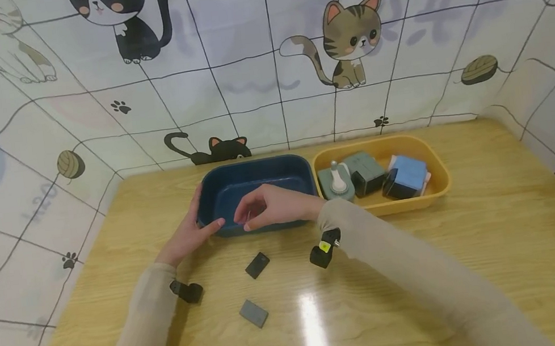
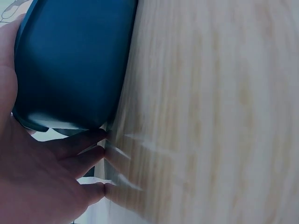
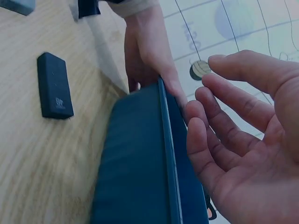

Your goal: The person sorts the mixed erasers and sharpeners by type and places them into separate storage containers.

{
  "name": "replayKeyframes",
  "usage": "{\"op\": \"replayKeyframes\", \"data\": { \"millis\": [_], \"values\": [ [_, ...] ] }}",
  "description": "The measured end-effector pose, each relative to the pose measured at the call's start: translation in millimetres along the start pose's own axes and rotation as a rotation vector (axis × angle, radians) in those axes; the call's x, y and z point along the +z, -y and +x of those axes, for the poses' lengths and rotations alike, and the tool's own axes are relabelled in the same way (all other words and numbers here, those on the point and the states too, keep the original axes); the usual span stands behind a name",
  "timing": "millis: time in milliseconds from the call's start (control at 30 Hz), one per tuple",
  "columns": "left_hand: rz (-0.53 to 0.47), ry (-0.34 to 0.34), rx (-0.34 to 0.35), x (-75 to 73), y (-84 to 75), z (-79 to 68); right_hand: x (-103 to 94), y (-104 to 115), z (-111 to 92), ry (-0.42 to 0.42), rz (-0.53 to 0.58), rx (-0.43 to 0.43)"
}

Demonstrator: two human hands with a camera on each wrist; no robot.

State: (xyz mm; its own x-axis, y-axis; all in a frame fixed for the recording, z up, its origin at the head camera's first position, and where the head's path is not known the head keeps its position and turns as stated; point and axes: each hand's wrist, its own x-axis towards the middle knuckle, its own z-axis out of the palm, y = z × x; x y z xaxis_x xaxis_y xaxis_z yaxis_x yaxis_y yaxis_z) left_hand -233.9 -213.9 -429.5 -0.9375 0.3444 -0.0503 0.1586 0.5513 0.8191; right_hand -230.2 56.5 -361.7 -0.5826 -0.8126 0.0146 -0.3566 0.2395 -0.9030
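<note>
My left hand [image 1: 189,234] holds the left end of an empty dark blue plastic bin [image 1: 263,227], with the thumb over the rim and the fingers along the outside. In the left wrist view, the fingertips come down to the table beside the bin [image 2: 74,70]. Over the bin's front rim hovers my right hand [image 1: 276,206], its fingers loosely curled and nothing between them in the right wrist view. Nearer me on the table lie a small black rectangular block [image 1: 257,265] with faint pale print and a grey rectangular block [image 1: 254,314].
Right beside the blue bin stands a yellow bin [image 1: 389,207]. Inside are a grey-green bottle with a white pump top [image 1: 338,183], a grey-green box [image 1: 365,170] and a blue packet [image 1: 408,174]. A cat-print cloth [image 1: 248,96] hangs behind the table.
</note>
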Motion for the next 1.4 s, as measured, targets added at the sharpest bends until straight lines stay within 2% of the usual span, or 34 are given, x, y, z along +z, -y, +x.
{"op": "replayKeyframes", "data": {
  "millis": [200,267,433,500,633,733,967,1100,1167,1400],
  "values": [
    [0.008,0.004,0.002,-0.6,-3.4,3.4,9.0,1.8,-3.2,0.055,-0.057,-0.004],
    [0.001,0.013,-0.006,-1.1,-14.8,-0.6,12.3,1.6,-4.3,0.076,-0.055,0.005],
    [0.014,0.011,-0.015,-0.9,-17.3,-3.3,19.9,2.6,-7.3,0.1,-0.011,0.018],
    [0.016,0.005,-0.011,-0.7,-12.2,-2.0,24.1,3.0,-8.5,0.115,-0.006,0.019],
    [-0.009,0.015,-0.029,-2.9,-31.0,-8.7,33.4,-0.5,-10.0,0.143,-0.026,0.024],
    [-0.026,0.021,-0.035,-3.6,-37.5,-11.3,38.9,-8.4,-10.1,0.141,-0.05,0.025],
    [-0.001,-0.002,-0.03,-0.5,-8.8,-3.8,47.2,-23.4,-10.0,0.14,-0.062,0.062],
    [0.002,-0.003,-0.033,-0.6,-7.1,-3.2,49.5,-26.9,-11.1,0.142,-0.097,0.058],
    [-0.003,0.004,-0.039,-1.1,-11.7,-4.3,50.5,-28.6,-11.6,0.145,-0.105,0.051],
    [-0.02,0.022,-0.046,-4.4,-44.5,-17.0,54.1,-33.1,-10.2,0.164,-0.156,0.005]
  ]
}}
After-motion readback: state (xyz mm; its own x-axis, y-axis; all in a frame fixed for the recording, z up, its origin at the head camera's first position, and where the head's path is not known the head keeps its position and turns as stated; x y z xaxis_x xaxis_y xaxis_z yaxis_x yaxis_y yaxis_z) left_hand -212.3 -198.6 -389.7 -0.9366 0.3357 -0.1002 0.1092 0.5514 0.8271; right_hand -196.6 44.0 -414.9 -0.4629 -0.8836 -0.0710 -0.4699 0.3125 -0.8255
